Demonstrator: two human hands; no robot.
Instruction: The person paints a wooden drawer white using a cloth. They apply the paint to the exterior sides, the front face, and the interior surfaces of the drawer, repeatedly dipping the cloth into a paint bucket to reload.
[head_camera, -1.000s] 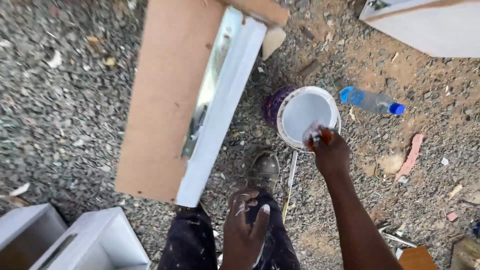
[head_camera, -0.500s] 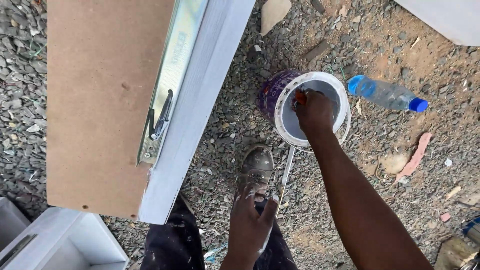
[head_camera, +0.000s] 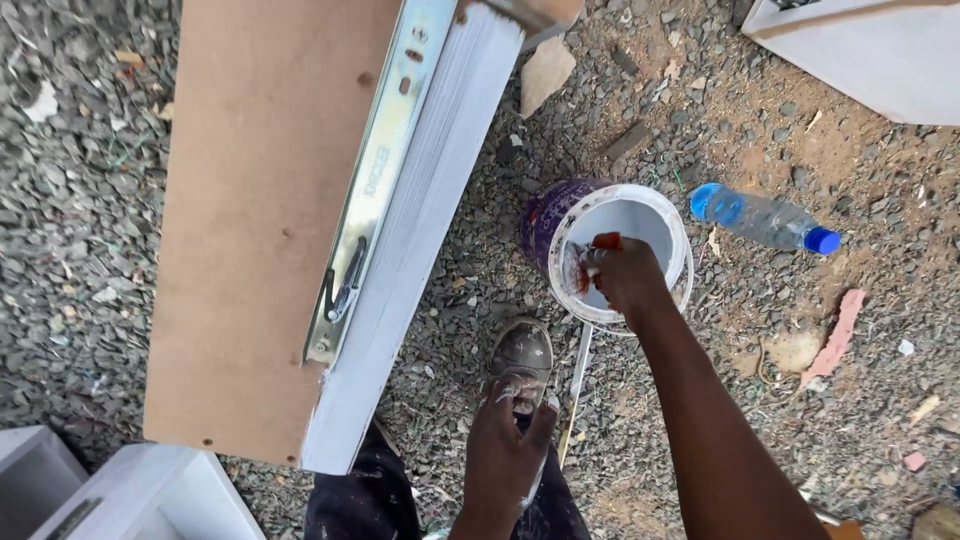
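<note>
- White paint is filling the bucket (head_camera: 655, 225), which is standing on the gravel (head_camera: 90, 250) just right of the panel (head_camera: 270, 230).
- Right hand (head_camera: 622, 275) is reaching over the bucket's near rim, fingers clamped on a brush (head_camera: 590, 262) with a reddish handle, its tip pointing down into the paint.
- Left hand (head_camera: 505, 450) is hanging low at the bottom of the view, fingers loosely spread and gripping nothing, streaked with white, hovering just over the shoe (head_camera: 522, 355).
- That shoe is planting itself on the gravel between the panel and the bucket, paint-flecked dark trousers (head_camera: 360, 500) showing below it.
- Brown board is making up the panel's broad face, with a metal rail (head_camera: 385, 170) running along it and a white edge (head_camera: 420, 260) on its right side.
- Plastic bottle (head_camera: 762, 218) with a blue cap is lying on its side right of the bucket, near but not touching.
- White boxes (head_camera: 150, 495) are sitting at the bottom left corner, and another white piece (head_camera: 870, 50) is showing at the top right.
- Thin stick (head_camera: 575, 390) is lying on the ground below the bucket, beside the shoe.
</note>
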